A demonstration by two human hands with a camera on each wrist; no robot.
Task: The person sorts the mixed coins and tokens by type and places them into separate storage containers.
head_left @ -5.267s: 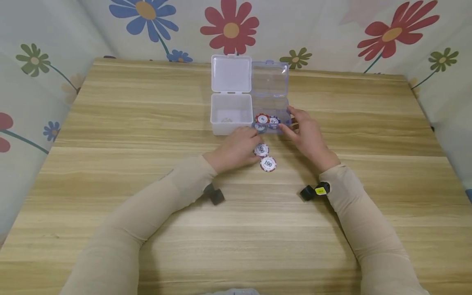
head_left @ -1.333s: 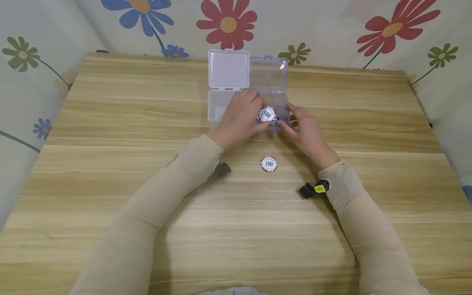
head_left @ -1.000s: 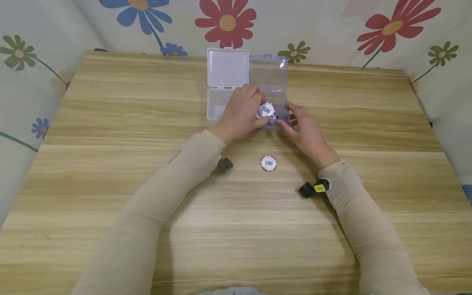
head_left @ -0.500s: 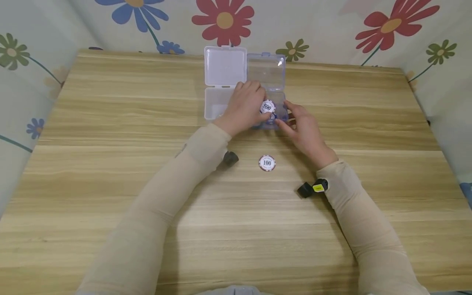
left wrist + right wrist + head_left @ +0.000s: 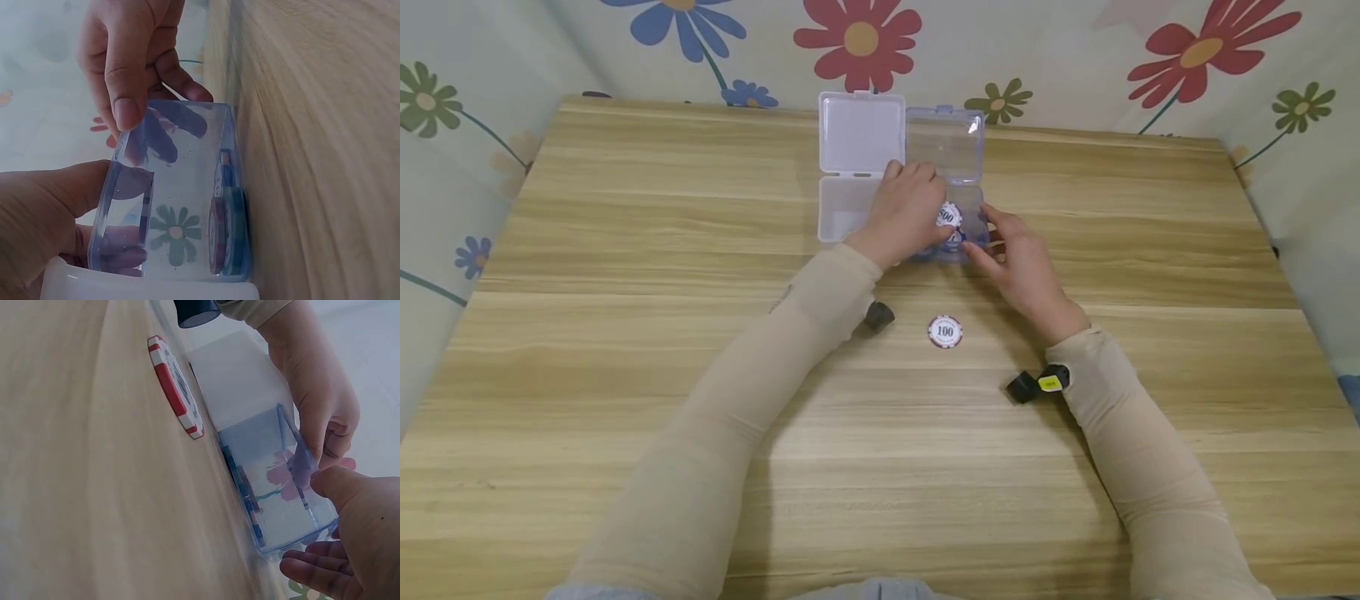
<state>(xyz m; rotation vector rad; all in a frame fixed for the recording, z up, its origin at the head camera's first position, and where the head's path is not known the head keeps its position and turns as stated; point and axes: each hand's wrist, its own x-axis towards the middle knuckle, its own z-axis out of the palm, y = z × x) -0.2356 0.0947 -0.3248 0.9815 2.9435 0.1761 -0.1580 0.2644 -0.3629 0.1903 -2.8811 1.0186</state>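
My left hand [image 5: 904, 212] pinches a white poker chip [image 5: 949, 214] marked 500 between thumb and fingers, at the mouth of the clear bluish box [image 5: 976, 212]. Through the box wall [image 5: 250, 434] in the right wrist view, the pinched chip shows edge-on, above the chips on the bottom. Several chips [image 5: 234, 231], red, teal and blue, lie on that floor in the left wrist view. My right hand [image 5: 1026, 267] grips the box's right side, thumb at the front corner and fingers round the far side. A red-and-white chip [image 5: 945, 332] marked 100 lies flat on the table.
A white box [image 5: 842, 204] with its lid [image 5: 862, 133] raised stands directly left of the clear box, partly covered by my left hand. The clear lid [image 5: 944, 146] is also raised. Behind the wooden table [image 5: 662, 208] hangs a flower-print curtain [image 5: 1045, 50].
Over these seconds my left hand has lifted the 500 chip off the table and brought it to the clear box, then shifted slightly right. My right hand has kept its grip.
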